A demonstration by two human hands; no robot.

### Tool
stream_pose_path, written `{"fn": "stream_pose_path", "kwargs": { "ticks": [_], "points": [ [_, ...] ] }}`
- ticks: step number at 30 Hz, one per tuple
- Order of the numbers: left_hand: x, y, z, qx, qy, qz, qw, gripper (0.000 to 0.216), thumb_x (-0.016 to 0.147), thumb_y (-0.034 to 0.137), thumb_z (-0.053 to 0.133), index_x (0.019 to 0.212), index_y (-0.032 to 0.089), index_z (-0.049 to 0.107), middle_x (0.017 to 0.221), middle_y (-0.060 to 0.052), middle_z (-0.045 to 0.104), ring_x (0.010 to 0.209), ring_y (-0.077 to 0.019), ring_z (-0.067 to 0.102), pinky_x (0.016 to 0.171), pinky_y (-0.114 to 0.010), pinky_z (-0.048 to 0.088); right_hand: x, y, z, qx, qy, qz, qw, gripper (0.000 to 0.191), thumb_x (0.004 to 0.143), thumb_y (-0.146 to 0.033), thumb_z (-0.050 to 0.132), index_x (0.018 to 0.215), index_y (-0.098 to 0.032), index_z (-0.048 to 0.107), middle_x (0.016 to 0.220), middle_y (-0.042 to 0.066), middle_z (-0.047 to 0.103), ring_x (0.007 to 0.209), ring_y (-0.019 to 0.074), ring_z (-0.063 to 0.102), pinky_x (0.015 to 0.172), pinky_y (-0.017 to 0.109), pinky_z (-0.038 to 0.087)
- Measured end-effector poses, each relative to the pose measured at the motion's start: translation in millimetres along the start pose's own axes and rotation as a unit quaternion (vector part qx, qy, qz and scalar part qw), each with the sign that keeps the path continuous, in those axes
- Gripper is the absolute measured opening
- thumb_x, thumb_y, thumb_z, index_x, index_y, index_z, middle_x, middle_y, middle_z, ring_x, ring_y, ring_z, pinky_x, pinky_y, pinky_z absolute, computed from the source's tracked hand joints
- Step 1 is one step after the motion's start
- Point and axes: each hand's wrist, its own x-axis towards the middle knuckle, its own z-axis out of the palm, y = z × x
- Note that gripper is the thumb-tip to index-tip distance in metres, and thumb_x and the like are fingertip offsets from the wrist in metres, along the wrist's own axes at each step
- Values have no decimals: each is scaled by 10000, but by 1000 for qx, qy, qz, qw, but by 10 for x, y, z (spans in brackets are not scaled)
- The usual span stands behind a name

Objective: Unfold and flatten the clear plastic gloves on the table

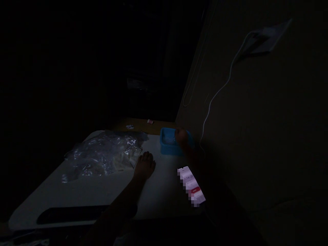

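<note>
My left hand lies palm down on the white table, its fingers stretched forward and holding nothing. Just left of it spreads a heap of clear plastic bags, with something pale under or inside the film near the hand. At the far right of the table stands a blue plastic basket with some whitish, clear contents. My right hand is over the basket's right part, fingers curled in. What those fingers hold, if anything, is lost in the dark.
A lit phone lies on the right of the white table. A white cable hangs down the right wall from a bracket. Behind the table, a small pinkish item and a crumpled wrapper rest on a brown surface.
</note>
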Motion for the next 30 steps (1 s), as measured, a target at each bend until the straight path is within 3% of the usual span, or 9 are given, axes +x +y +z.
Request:
{"fn": "stream_pose_path", "kwargs": {
  "ticks": [4, 6, 8, 12, 17, 23, 30],
  "points": [
    [5, -12, -15, -19, 7, 10, 1000, 354, 822, 261, 364, 1064, 83, 550, 1171, -179, 523, 1115, -265, 453, 932, -396, 347, -416, -232, 142, -23, -10, -80, 996, 213, 821, -152, 473, 1006, -156, 577, 1043, 60, 572, 1020, 175, 485, 914, 346, 373],
    [-4, -13, -37, -30, 24, 23, 999, 332, 818, 231, 367, 1056, 93, 552, 1135, -166, 543, 1072, -246, 482, 914, -378, 367, -739, -283, 294, -63, -43, -184, 980, 257, 780, -111, 456, 992, -149, 595, 997, 79, 594, 985, 188, 487, 904, 331, 360],
    [-30, -4, -57, -35, 56, 18, 998, 327, 812, 212, 381, 1071, 96, 543, 1112, -157, 555, 1061, -243, 485, 909, -373, 373, -1055, -276, 460, -90, -80, -232, 965, 291, 771, -118, 436, 1012, -163, 592, 974, 75, 603, 963, 191, 492, 884, 324, 360],
    [-155, -4, -83, -48, 103, 39, 993, 306, 818, 212, 394, 1057, 102, 550, 1063, -146, 577, 1018, -233, 506, 892, -362, 388, -1459, -150, 697, -120, -63, -158, 978, 362, 774, -128, 417, 1114, -143, 540, 1101, 88, 577, 1046, 178, 468, 925, 304, 325],
    [-440, -222, -200, -16, 99, 67, 993, 326, 838, 208, 338, 1066, 119, 554, 1085, -156, 575, 1042, -243, 498, 916, -411, 353, -1611, -37, 753, -159, -83, -80, 980, 389, 802, -177, 387, 1154, -94, 529, 1227, 121, 512, 1128, 196, 439, 953, 317, 301],
    [-668, -476, -323, 50, 91, -54, 993, 435, 788, 281, 381, 1142, 64, 510, 1237, -208, 479, 1177, -325, 389, 942, -475, 293, -1673, -101, 714, -190, -80, -73, 976, 394, 823, -183, 349, 1166, -102, 525, 1262, 119, 487, 1132, 199, 448, 947, 328, 298],
    [-668, -422, -372, 29, 73, -66, 995, 372, 781, 263, 374, 1029, 78, 582, 1150, -185, 545, 1113, -291, 448, 906, -419, 330, -1723, -159, 664, -233, -99, -64, 965, 381, 819, -177, 361, 1161, -116, 517, 1265, 133, 474, 1129, 203, 451, 911, 329, 318]
  ]
}}
